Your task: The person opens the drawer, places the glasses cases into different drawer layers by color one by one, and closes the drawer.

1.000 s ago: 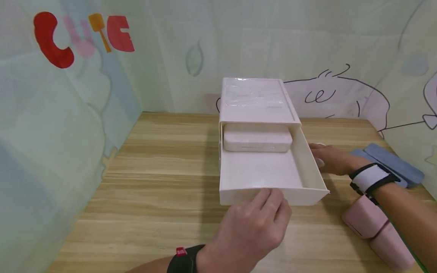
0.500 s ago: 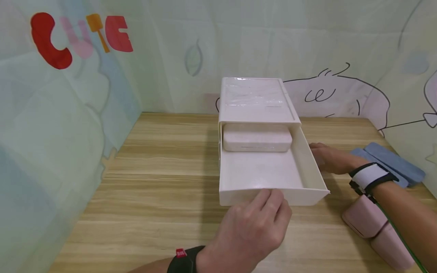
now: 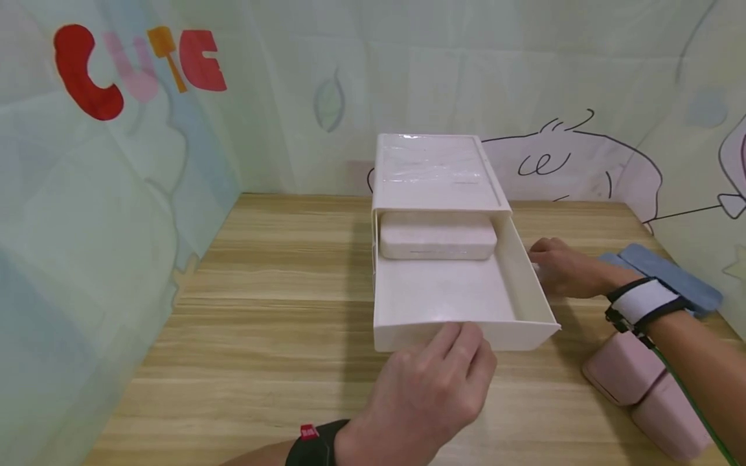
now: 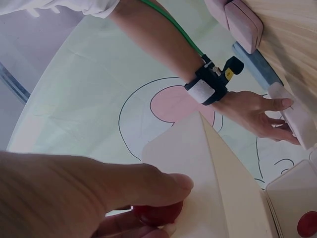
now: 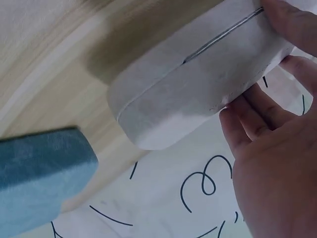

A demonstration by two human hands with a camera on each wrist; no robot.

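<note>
My left hand (image 3: 431,382) holds the front of a pulled-out white drawer (image 3: 519,335), its thumb and fingers pinching a round red knob (image 4: 159,213) in the left wrist view. At the drawer's back lies a pale pink glasses case (image 3: 437,236). To the right of the drawer, my right hand (image 3: 565,266) grips a whitish glasses case (image 5: 198,84) by one end, thumb on one side and fingers on the other. A seam with a dark metal strip runs along this case. In the head view the drawer wall and the hand hide most of it.
The white drawer cabinet (image 3: 431,171) stands at the back, a second red knob (image 4: 307,224) on its front. Right of it lie blue cases (image 3: 670,275) and two pink cases (image 3: 626,369) on the wooden table (image 3: 280,272). Printed cloth (image 3: 291,97) walls the table.
My right hand's fingers have bent more at the case and its wrist has moved slightly right. The left hand and the drawer stay where they were.
</note>
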